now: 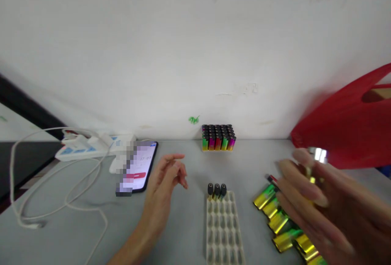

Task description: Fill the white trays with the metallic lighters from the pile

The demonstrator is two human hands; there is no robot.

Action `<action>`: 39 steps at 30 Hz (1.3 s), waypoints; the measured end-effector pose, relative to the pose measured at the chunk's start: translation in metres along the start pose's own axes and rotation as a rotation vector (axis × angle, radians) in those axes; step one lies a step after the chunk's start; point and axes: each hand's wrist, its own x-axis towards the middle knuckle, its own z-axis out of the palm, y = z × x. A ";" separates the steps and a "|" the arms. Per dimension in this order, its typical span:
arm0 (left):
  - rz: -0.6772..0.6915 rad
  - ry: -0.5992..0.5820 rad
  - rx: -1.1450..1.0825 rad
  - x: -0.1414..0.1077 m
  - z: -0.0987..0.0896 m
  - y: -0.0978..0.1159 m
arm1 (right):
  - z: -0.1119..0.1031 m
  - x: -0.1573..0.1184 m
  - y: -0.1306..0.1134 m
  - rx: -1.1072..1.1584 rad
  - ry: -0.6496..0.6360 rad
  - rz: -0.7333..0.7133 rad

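My right hand [317, 204] is smeared by motion above a pile of gold-and-green lighters [279, 221] at the right. Its fingers close around a lighter [319, 155], whose shiny end pokes out past the fingers, with a bit of gold below; the rest is hidden. Over the desk left of centre, my left hand [168, 175] holds nothing, its fingers loosely bent and apart. Between my hands lies a white tray [209, 226] with rows of slots. Three black-topped lighters [217, 191] stand side by side in its far row.
A block of upright multicoloured lighters [218, 139] stands against the wall. Left are a phone [142, 171], a white power strip [94, 147] and a looping white cable [69, 204]. A red bag [345, 122] sits at the back right.
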 end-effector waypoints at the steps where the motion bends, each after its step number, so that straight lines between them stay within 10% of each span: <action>1: -0.008 -0.004 0.038 0.000 0.000 -0.001 | 0.027 0.014 -0.006 0.006 -0.008 0.048; 5: -0.094 0.016 0.003 -0.003 0.002 -0.001 | 0.075 0.052 0.001 0.107 -0.032 0.103; 13: -0.104 0.023 0.011 -0.003 0.004 -0.002 | 0.042 0.057 0.035 0.265 -0.116 0.274; 39: -0.114 -0.046 0.000 -0.009 0.006 0.001 | 0.038 0.060 0.044 0.254 -0.152 0.295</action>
